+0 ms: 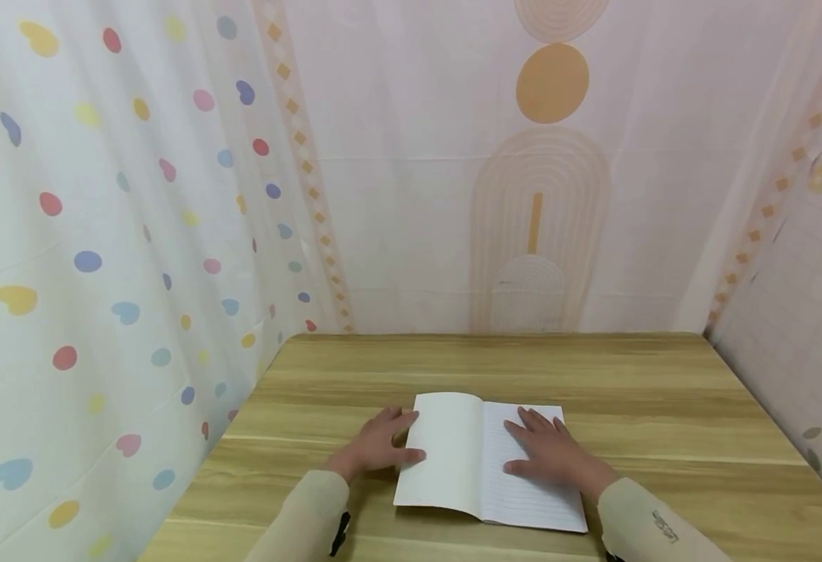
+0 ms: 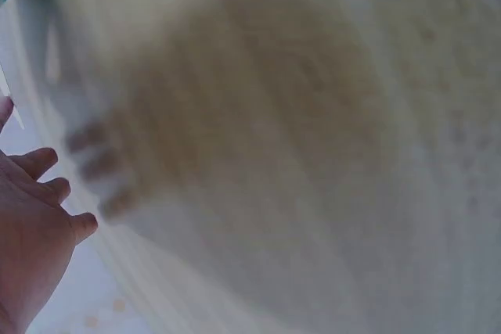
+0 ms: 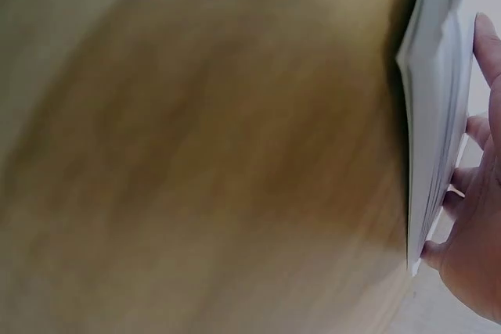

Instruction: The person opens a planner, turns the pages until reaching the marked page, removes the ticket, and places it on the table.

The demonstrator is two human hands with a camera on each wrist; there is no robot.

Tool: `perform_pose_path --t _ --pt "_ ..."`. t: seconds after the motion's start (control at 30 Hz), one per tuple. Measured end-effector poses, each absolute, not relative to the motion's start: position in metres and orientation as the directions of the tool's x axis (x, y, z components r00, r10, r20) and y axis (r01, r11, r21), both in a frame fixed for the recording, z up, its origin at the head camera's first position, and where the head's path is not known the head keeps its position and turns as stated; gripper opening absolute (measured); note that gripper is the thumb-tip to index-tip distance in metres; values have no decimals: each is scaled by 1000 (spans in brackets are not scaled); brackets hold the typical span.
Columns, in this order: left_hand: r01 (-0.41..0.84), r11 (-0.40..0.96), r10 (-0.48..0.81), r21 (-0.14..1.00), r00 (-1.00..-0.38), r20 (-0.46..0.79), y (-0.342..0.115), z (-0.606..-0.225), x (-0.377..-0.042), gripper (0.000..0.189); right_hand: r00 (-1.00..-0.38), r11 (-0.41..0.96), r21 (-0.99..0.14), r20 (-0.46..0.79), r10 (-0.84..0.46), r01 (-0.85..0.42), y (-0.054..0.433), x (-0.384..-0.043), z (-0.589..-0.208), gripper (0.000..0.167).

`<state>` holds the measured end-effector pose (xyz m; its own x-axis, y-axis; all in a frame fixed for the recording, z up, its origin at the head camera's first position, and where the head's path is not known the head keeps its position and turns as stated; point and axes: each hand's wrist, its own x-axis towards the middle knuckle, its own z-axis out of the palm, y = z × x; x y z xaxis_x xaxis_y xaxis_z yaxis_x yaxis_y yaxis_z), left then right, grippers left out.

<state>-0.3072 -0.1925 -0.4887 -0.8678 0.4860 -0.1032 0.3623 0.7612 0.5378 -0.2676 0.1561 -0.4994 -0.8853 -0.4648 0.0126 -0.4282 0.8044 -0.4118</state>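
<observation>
An open notebook (image 1: pixel 446 476) lies on the wooden table, its left page blank and its right page ruled with lines. At its left edge is my left hand (image 1: pixel 375 443), thumb on the blank page and index fingertip near the edge higher up. My right hand (image 1: pixel 551 453) rests across the ruled page with its fingers spread. In the right wrist view, the fingertips of the right hand (image 3: pixel 473 217) touch the top page above the notebook's stacked page edges (image 3: pixel 427 138). The left wrist view shows the left hand (image 2: pixel 35 224) with fingers extended over the table.
The wooden table (image 1: pixel 635 375) extends around the notebook on all sides. Behind it hangs a pale curtain (image 1: pixel 396 234) with arch patterns. A dotted curtain (image 1: pixel 122 226) runs along the left, and another pale curtain (image 1: pixel 804 312) borders the right.
</observation>
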Motion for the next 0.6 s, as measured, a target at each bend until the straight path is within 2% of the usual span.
perform_pose_path --t 0.33,0.6 --pt "372 827 468 420 -871 -149 -191 -504 -306 91 -878 793 -407 51 -477 -454 163 -265 -504 81" --pt "396 838 480 376 -862 -163 -191 -508 -306 92 -903 836 -362 41 -427 -412 179 -266 -506 95"
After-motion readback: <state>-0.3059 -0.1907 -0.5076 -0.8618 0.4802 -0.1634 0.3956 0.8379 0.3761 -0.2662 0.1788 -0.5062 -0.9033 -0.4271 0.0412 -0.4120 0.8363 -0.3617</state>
